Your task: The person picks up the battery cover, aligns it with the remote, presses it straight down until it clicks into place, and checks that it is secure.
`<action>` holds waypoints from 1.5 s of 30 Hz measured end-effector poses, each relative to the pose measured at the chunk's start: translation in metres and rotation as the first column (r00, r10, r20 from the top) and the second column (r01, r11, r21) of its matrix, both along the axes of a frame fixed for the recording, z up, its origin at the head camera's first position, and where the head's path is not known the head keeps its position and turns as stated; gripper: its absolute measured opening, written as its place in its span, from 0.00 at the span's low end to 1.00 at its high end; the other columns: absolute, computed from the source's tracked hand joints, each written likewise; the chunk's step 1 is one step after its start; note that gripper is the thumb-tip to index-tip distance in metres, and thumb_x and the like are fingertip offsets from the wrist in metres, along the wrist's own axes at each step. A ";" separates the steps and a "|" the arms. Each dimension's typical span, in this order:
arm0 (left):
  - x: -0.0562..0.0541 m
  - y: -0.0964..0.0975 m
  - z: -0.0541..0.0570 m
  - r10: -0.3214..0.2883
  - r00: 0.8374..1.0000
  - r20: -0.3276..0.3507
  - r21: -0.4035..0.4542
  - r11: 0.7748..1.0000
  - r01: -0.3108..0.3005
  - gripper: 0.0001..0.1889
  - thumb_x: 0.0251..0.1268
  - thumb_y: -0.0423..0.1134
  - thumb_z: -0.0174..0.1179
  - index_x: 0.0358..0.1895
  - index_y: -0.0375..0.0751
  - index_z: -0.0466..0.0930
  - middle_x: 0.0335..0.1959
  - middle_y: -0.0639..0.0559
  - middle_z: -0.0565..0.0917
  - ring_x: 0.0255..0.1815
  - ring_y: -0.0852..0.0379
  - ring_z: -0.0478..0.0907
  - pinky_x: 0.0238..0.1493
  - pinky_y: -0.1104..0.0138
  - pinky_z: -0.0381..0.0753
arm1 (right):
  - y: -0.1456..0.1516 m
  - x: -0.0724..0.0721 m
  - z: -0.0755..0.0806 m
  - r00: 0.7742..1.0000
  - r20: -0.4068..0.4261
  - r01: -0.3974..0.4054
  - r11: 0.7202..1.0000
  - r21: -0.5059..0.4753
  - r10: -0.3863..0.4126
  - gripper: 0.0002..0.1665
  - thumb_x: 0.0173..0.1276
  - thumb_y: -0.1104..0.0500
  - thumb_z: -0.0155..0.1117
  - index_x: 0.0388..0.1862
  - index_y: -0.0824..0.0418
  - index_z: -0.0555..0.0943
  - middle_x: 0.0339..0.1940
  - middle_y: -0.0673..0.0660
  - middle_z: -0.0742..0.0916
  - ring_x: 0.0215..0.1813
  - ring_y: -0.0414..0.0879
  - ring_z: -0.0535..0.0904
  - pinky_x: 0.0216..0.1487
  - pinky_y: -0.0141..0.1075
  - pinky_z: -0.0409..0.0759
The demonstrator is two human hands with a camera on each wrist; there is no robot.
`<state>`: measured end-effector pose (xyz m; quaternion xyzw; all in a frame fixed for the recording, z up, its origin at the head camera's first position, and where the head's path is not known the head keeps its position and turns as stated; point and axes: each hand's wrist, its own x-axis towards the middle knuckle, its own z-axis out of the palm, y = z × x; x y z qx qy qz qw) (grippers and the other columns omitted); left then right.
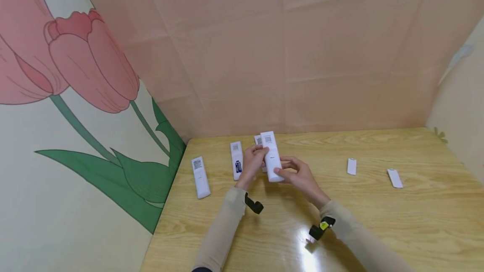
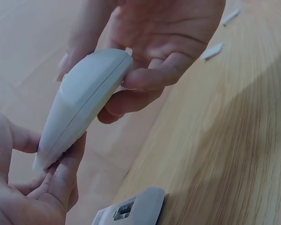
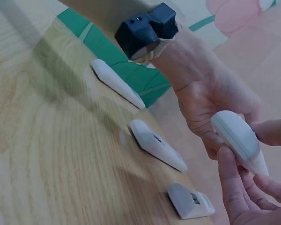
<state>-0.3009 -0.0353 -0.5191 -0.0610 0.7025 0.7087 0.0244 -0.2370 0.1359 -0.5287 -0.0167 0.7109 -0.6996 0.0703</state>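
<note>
Both hands hold a white remote control above the table, its back side up with a printed label at the far end. My left hand pinches it by the far part, thumb on the back. Around the near end are the thumb and fingers of my right hand. In the left wrist view, the remote's rounded end points toward the right hand. Partly hidden behind the left hand lies another remote; in the right wrist view its battery compartment is uncovered.
To the left lie a remote with a battery showing in its compartment and a remote with its back closed. Two small white battery covers lie on the right of the wooden table. A pinkish sheet rises behind the table.
</note>
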 end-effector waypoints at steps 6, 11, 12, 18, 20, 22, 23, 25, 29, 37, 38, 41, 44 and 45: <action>0.001 -0.009 0.002 0.021 1.000 -0.002 -0.001 1.000 -0.021 0.19 0.73 0.43 0.67 0.59 0.34 0.83 0.46 0.44 0.91 0.36 0.58 0.87 0.37 0.63 0.88 | -0.006 0.007 0.001 0.999 -0.012 -0.033 0.999 -0.016 0.033 0.35 0.71 0.63 0.75 0.74 0.67 0.73 0.59 0.73 0.81 0.48 0.53 0.91 0.58 0.62 0.87; 0.002 -0.018 0.004 0.034 0.999 -0.009 0.004 0.999 -0.034 0.20 0.73 0.43 0.67 0.59 0.33 0.83 0.47 0.42 0.91 0.36 0.56 0.87 0.36 0.65 0.88 | -0.011 0.011 0.005 0.999 -0.027 -0.045 0.999 -0.008 0.045 0.36 0.70 0.65 0.75 0.75 0.65 0.73 0.60 0.73 0.81 0.50 0.54 0.90 0.57 0.59 0.88; 0.002 -0.019 0.005 0.034 0.999 -0.014 0.005 0.999 -0.034 0.20 0.73 0.43 0.67 0.59 0.32 0.83 0.47 0.42 0.91 0.36 0.56 0.87 0.37 0.64 0.88 | -0.013 0.012 0.006 0.998 -0.031 -0.048 0.999 -0.008 0.048 0.36 0.70 0.66 0.75 0.74 0.66 0.73 0.59 0.73 0.81 0.50 0.54 0.90 0.57 0.58 0.88; 0.005 -0.031 0.007 0.037 0.999 -0.015 0.022 0.999 -0.036 0.22 0.75 0.44 0.66 0.61 0.31 0.82 0.50 0.39 0.90 0.39 0.53 0.88 0.44 0.58 0.91 | -0.021 0.012 0.008 0.998 -0.043 -0.054 0.998 -0.008 0.054 0.35 0.69 0.66 0.75 0.73 0.66 0.74 0.58 0.71 0.82 0.47 0.50 0.89 0.54 0.50 0.91; 0.006 -0.035 0.008 0.047 0.999 -0.012 0.031 0.998 -0.047 0.21 0.76 0.43 0.65 0.62 0.31 0.82 0.51 0.38 0.90 0.40 0.53 0.88 0.44 0.58 0.91 | -0.025 0.012 0.008 0.997 -0.047 -0.061 0.998 -0.008 0.060 0.35 0.70 0.66 0.74 0.74 0.66 0.74 0.58 0.71 0.82 0.48 0.51 0.89 0.54 0.49 0.91; 0.006 -0.039 0.008 0.057 0.998 -0.019 0.031 0.998 -0.056 0.21 0.77 0.43 0.65 0.62 0.30 0.82 0.51 0.38 0.90 0.40 0.53 0.88 0.44 0.59 0.91 | -0.028 0.011 0.008 0.996 -0.056 -0.063 0.998 -0.005 0.063 0.35 0.71 0.65 0.74 0.74 0.66 0.74 0.58 0.71 0.82 0.50 0.52 0.89 0.54 0.48 0.90; 0.005 -0.040 0.009 0.059 0.998 -0.023 0.030 0.998 -0.058 0.21 0.77 0.43 0.64 0.62 0.30 0.82 0.52 0.38 0.90 0.40 0.53 0.88 0.44 0.59 0.92 | -0.030 0.010 0.008 0.996 -0.059 -0.060 0.998 -0.006 0.059 0.34 0.71 0.66 0.74 0.74 0.66 0.75 0.58 0.71 0.82 0.51 0.53 0.89 0.55 0.48 0.90; 0.004 -0.044 0.010 0.057 0.998 -0.030 0.018 0.998 -0.056 0.21 0.77 0.43 0.63 0.63 0.30 0.82 0.52 0.38 0.90 0.41 0.53 0.88 0.44 0.60 0.92 | -0.034 0.009 0.008 0.996 -0.068 -0.053 0.999 -0.002 0.053 0.34 0.71 0.65 0.74 0.75 0.65 0.75 0.58 0.71 0.82 0.53 0.55 0.89 0.55 0.46 0.90; 0.002 -0.051 0.012 0.064 0.997 -0.034 -0.019 0.998 -0.064 0.22 0.77 0.44 0.62 0.64 0.31 0.81 0.52 0.38 0.89 0.41 0.53 0.88 0.43 0.61 0.92 | -0.042 0.006 0.006 0.996 -0.081 -0.042 0.999 0.013 0.043 0.34 0.71 0.65 0.73 0.75 0.65 0.76 0.58 0.70 0.82 0.52 0.53 0.89 0.52 0.39 0.90; 0.002 -0.070 0.015 0.060 0.998 0.001 -0.029 0.998 -0.060 0.21 0.75 0.40 0.61 0.65 0.32 0.82 0.50 0.40 0.88 0.36 0.55 0.86 0.38 0.66 0.90 | -0.057 0.002 0.005 0.984 -0.159 -0.074 0.995 0.061 0.083 0.33 0.72 0.66 0.72 0.74 0.70 0.76 0.55 0.70 0.84 0.43 0.46 0.87 0.48 0.40 0.90; 0.002 -0.072 0.016 0.054 0.999 0.004 -0.030 0.998 -0.054 0.21 0.75 0.39 0.61 0.65 0.32 0.82 0.50 0.40 0.88 0.36 0.54 0.86 0.39 0.66 0.90 | -0.058 0.002 0.005 0.983 -0.162 -0.078 0.995 0.070 0.088 0.33 0.72 0.67 0.72 0.74 0.70 0.76 0.55 0.70 0.84 0.42 0.46 0.86 0.47 0.39 0.90; 0.003 -0.081 0.017 0.040 0.999 0.010 -0.042 0.998 -0.040 0.21 0.74 0.38 0.61 0.65 0.34 0.83 0.50 0.41 0.87 0.38 0.53 0.85 0.42 0.63 0.90 | -0.064 0.003 0.006 0.980 -0.168 -0.092 0.994 0.067 0.102 0.34 0.71 0.68 0.73 0.75 0.69 0.75 0.55 0.70 0.84 0.44 0.51 0.87 0.45 0.36 0.88; 0.005 -0.088 0.018 0.039 0.999 0.013 -0.057 0.998 -0.038 0.21 0.73 0.37 0.61 0.65 0.34 0.83 0.49 0.41 0.87 0.38 0.53 0.83 0.43 0.63 0.89 | -0.068 0.003 0.005 0.975 -0.184 -0.114 0.992 0.055 0.122 0.36 0.70 0.71 0.72 0.76 0.70 0.74 0.55 0.71 0.84 0.46 0.59 0.88 0.45 0.36 0.88; 0.005 -0.090 0.018 0.038 0.999 0.013 -0.060 0.997 -0.037 0.21 0.73 0.37 0.61 0.65 0.34 0.83 0.50 0.40 0.87 0.38 0.53 0.83 0.43 0.63 0.89 | -0.069 0.002 0.004 0.973 -0.189 -0.123 0.991 0.051 0.130 0.36 0.70 0.72 0.72 0.76 0.70 0.74 0.55 0.71 0.84 0.46 0.60 0.88 0.45 0.38 0.89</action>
